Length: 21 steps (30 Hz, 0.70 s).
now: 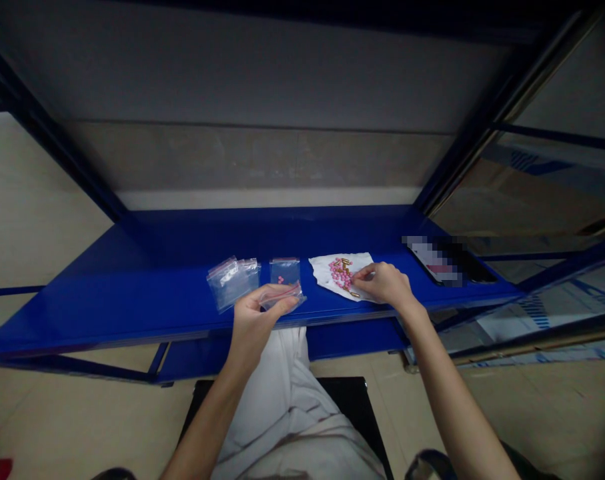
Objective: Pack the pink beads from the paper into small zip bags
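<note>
My left hand (258, 313) pinches a small clear zip bag (287, 297) with a reddish seal strip, held above the shelf's front edge. On a torn white sheet of paper (327, 283) lies a heap of pink round pills (339, 272) mixed with several brown-gold capsules (355, 294). My right hand (386, 283) reaches onto that heap from the right, thumb and fingertips pressed together; whatever they hold is too small to make out. Behind the left hand, another zip bag (286, 267) lies flat with a few pink pills in it.
More clear zip bags (229, 283) lie overlapping at the left on the blue shelf (147, 267). A phone (435, 260), partly blurred out, and a dark flat object (477, 270) lie at the right. Blue metal posts (97, 180) frame both sides, with a grey panel behind.
</note>
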Motion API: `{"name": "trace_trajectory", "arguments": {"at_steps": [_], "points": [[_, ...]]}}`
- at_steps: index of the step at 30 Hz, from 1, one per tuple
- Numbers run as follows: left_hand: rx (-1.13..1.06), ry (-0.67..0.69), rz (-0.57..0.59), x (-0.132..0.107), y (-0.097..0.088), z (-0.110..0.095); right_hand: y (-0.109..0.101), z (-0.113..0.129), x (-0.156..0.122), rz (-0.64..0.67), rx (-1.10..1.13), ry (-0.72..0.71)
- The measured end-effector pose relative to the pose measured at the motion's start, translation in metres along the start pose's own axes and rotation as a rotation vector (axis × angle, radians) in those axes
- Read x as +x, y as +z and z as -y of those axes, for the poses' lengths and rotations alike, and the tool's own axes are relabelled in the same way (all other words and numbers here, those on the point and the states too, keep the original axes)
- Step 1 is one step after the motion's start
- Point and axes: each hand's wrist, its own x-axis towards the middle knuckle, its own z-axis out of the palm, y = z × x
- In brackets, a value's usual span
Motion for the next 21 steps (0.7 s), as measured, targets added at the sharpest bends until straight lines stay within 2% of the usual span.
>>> {"name": "trace_trajectory", "arguments": {"at_steps": [4, 6, 14, 18, 21], "points": [[-0.219, -0.054, 0.096, 0.0, 0.001, 0.004, -0.011, 0.001, -0.004, -0.039, -0.018, -0.004], [-0.266, -0.066, 0.098, -0.001, 0.002, 0.006, -0.015, 0.002, -0.007, -0.065, -0.011, -0.011], [-0.072, 0.083, 0.018, 0.004, 0.012, 0.012, -0.019, 0.005, -0.01, -0.083, 0.0, -0.032], [-0.15, 0.052, 0.051, 0.009, 0.013, 0.017, -0.017, 0.003, -0.009, -0.099, 0.01, -0.039], [-0.078, 0.046, 0.059, 0.008, 0.014, 0.02, -0.02, 0.003, -0.011, -0.105, 0.043, -0.046]]}}
